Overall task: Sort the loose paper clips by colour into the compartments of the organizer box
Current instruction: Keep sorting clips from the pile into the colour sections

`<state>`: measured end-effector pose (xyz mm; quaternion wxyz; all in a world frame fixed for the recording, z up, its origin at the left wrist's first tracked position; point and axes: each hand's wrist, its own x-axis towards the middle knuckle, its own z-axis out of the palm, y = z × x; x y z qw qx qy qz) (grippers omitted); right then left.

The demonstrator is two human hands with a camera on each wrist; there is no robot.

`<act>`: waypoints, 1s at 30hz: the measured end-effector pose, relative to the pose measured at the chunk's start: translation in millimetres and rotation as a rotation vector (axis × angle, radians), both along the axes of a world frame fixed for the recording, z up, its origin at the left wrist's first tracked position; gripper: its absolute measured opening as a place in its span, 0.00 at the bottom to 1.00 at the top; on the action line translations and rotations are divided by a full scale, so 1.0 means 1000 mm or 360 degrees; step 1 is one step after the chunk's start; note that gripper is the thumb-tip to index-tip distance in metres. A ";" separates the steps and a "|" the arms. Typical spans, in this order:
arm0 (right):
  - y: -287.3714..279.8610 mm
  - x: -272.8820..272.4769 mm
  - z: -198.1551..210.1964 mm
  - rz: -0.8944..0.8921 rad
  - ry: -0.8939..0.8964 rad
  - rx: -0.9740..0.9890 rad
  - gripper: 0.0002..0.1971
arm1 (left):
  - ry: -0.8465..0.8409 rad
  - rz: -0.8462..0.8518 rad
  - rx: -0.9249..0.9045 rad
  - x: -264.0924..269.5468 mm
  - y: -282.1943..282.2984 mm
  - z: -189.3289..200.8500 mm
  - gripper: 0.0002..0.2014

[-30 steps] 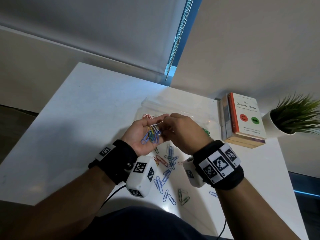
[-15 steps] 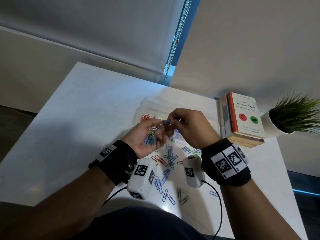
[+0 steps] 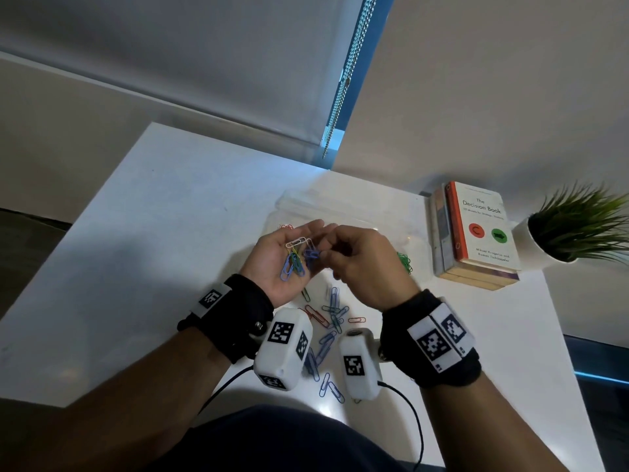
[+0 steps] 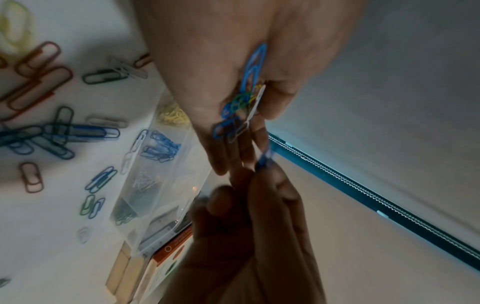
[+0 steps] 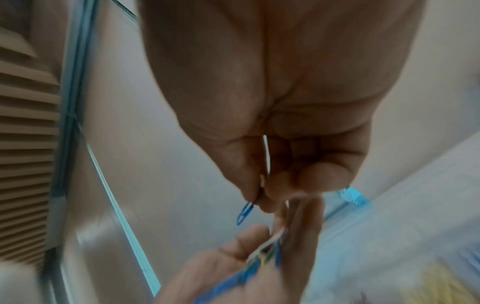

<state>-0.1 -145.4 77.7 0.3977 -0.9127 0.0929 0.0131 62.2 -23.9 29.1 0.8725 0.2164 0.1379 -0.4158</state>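
Clips (image 3: 326, 321) of several colours lie scattered on the white table (image 3: 143, 253) between the two wrists, blue ones most of all, with a few red, green and pale ones among them, so by my reading the sorting is partly done and a fair share is left. The clear box (image 4: 155, 185) already holds separate heaps: in the left wrist view a yellow pile, a blue pile, a pale pile and a dark green pile sit each in its own compartment, and the head view shows red clips at the box's 9 o'clock end and green ones at its 3 o'clock end. A mixed bunch (image 3: 296, 258) of blue, green, yellow and white clips rests in the upturned left hand (image 3: 279, 264), whose fingers are loosely cupped around it. Directly at 3 o'clock of that palm, the right hand (image 3: 364, 264) is curled, thumb and forefinger pinching a single blue clip (image 5: 244, 212) just clear of the bunch. Both hands hover above the box's near edge, with the loose clips on the table at 6 o'clock below them. Farther out at 3 o'clock stand a stack of books (image 3: 476, 236) and a potted plant (image 3: 575, 229).
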 end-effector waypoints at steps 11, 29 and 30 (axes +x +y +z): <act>0.023 0.009 -0.014 -0.0083 0.0060 -0.0311 0.03 | -0.0021 0.0181 -0.0002 0.002 -0.001 0.004 0.16; -0.013 0.011 -0.005 -0.0240 0.0130 0.0008 0.09 | 0.0093 0.0185 0.0018 0.004 0.009 -0.007 0.15; -0.023 0.013 -0.004 -0.0304 0.0115 -0.0015 0.08 | 0.0095 0.0179 0.0010 0.004 0.010 -0.008 0.15</act>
